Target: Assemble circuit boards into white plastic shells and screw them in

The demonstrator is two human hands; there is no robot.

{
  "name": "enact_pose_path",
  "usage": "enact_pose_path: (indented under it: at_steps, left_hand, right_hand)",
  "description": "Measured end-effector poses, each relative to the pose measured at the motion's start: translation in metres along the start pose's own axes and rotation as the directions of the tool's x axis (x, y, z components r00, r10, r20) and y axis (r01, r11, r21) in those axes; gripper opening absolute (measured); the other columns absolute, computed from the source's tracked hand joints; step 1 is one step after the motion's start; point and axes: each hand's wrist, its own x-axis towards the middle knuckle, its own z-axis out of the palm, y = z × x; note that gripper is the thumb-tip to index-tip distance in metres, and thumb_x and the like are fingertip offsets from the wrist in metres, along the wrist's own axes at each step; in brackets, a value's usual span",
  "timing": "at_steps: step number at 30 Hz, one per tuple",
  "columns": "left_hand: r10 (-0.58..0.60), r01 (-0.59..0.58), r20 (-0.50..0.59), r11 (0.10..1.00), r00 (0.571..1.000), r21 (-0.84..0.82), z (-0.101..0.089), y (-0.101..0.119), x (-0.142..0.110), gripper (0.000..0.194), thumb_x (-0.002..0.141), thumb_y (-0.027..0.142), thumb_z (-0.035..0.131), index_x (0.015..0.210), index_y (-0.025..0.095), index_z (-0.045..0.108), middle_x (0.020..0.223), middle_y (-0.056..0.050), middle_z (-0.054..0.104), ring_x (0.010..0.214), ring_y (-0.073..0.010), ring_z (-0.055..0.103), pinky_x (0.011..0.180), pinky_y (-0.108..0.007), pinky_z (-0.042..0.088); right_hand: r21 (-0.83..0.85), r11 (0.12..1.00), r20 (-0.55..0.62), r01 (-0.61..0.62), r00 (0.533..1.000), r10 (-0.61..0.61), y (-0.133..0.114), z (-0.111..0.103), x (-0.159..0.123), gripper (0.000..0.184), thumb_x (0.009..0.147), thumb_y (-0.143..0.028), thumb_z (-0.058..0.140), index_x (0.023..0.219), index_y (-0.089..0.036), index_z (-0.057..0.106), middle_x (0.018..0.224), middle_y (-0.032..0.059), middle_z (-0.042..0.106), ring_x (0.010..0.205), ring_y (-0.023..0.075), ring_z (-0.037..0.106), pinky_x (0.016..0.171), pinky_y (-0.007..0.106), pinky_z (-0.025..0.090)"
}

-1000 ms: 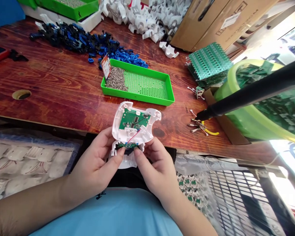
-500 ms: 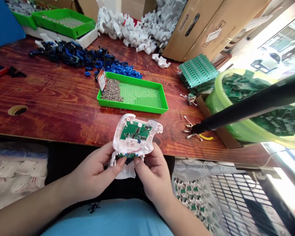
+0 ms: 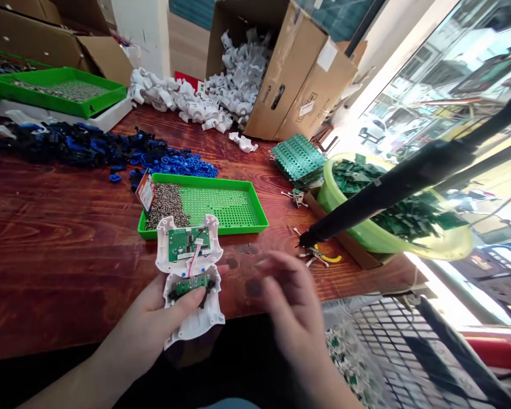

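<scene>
**Left hand grips opened white casing; right hand hangs free**

In the head view, the left hand reaches in from the near left, its fingers grasping the near half of the white casing, thumb pressed over the small circuit board. A larger board sits in the far half, linked by thin wires. The right hand, blurred, is raised well apart to the right, fingers released and loosely curled. The casing is above the bench, partly hiding the near rim of the green tray, which holds screws. At right, a black pole slants across the yellow-green basin, blocking part of it; yellow-handled pliers lie near its tip.
</scene>
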Motion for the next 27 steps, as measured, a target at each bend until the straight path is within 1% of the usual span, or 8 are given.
enact_pose_path:
  at_steps: [1,3,5,7,10,16,21,27]
  left_hand:
    - [-0.042,0.042,-0.003,0.997,0.999,-0.058,-0.001,0.001,-0.001,0.048,0.07,0.038,0.077,0.112,0.018,0.068,0.113,-0.008,0.071,0.104,-0.0293,0.064,0.081,-0.03,0.054]
    - [-0.131,0.128,-0.008,0.983,0.991,-0.13,-0.003,0.002,-0.006,0.043,0.065,0.037,0.081,0.103,0.02,0.072,0.103,-0.006,0.074,0.089,-0.0237,0.066,0.071,-0.026,0.053]
    - [-0.2,0.202,0.031,0.962,0.979,-0.181,-0.004,0.001,-0.011,0.04,0.061,0.037,0.083,0.097,0.021,0.074,0.091,-0.003,0.075,0.074,-0.0169,0.064,0.063,-0.021,0.05]
    - [-0.261,0.278,0.105,0.935,0.96,-0.221,-0.004,-0.002,-0.015,0.036,0.062,0.037,0.084,0.092,0.019,0.075,0.084,-0.003,0.075,0.068,-0.0134,0.062,0.06,-0.019,0.048]
    - [-0.321,0.361,0.18,0.89,0.93,-0.278,-0.006,-0.005,-0.015,0.032,0.065,0.035,0.083,0.092,0.017,0.075,0.083,-0.004,0.074,0.07,-0.0135,0.064,0.062,-0.019,0.048]
    - [-0.321,0.354,0.149,0.851,0.935,-0.389,-0.012,-0.01,-0.007,0.041,0.063,0.033,0.085,0.098,0.019,0.07,0.09,-0.005,0.076,0.083,-0.0211,0.07,0.073,-0.027,0.054]
    - [-0.398,0.421,0.147,0.801,0.906,-0.426,-0.012,-0.008,-0.001,0.049,0.055,0.035,0.089,0.096,0.018,0.068,0.089,-0.005,0.077,0.086,-0.0277,0.072,0.078,-0.033,0.055]
    - [-0.431,0.445,0.135,0.785,0.892,-0.432,-0.012,-0.001,0.0,0.049,0.055,0.037,0.089,0.095,0.019,0.067,0.089,-0.005,0.078,0.083,-0.0266,0.073,0.068,-0.03,0.055]
  right_hand:
    - [-0.071,0.99,-0.211,0.125,0.968,-0.137,0.004,-0.01,0.008,0.03,0.086,-0.02,0.059,0.115,-0.026,0.054,0.103,0.0018,0.059,0.092,0.011,0.058,0.083,0.024,0.048]
    - [-0.241,0.913,-0.53,0.33,0.743,-0.408,0.011,-0.035,0.033,0.031,0.08,-0.019,0.065,0.109,-0.023,0.056,0.104,0.0024,0.056,0.094,0.0116,0.057,0.089,0.027,0.045]
    - [-0.336,0.842,-0.569,0.421,0.622,-0.538,0.015,-0.058,0.063,0.046,0.074,-0.023,0.072,0.115,-0.024,0.05,0.114,0.0034,0.053,0.106,0.0133,0.054,0.097,0.03,0.041]
    - [-0.313,0.873,-0.498,0.373,0.718,-0.486,0.017,-0.073,0.091,0.061,0.069,-0.029,0.076,0.12,-0.026,0.045,0.111,0.0033,0.057,0.105,0.0156,0.057,0.099,0.034,0.042]
    - [-0.236,0.947,-0.413,0.219,0.859,-0.302,0.014,-0.073,0.112,0.048,0.069,-0.03,0.076,0.111,-0.024,0.055,0.088,0.0055,0.067,0.084,0.0217,0.067,0.086,0.041,0.049]
    - [0.007,0.961,-0.48,0.278,0.844,-0.24,-0.004,-0.029,0.11,0.03,0.066,-0.02,0.068,0.095,-0.026,0.067,0.061,-0.0039,0.058,0.049,0.0137,0.053,0.051,0.03,0.047]
    - [0.152,0.87,-0.347,0.469,0.85,-0.397,-0.016,0.02,0.131,0.014,0.076,-0.034,0.06,0.086,-0.024,0.064,0.051,-0.0047,0.053,0.04,0.0132,0.05,0.04,0.027,0.044]
    - [0.34,0.838,-0.177,0.427,0.904,-0.389,0.004,0.081,0.171,0.021,0.085,-0.043,0.054,0.087,-0.022,0.054,0.049,-0.0074,0.052,0.035,0.0108,0.048,0.032,0.022,0.035]
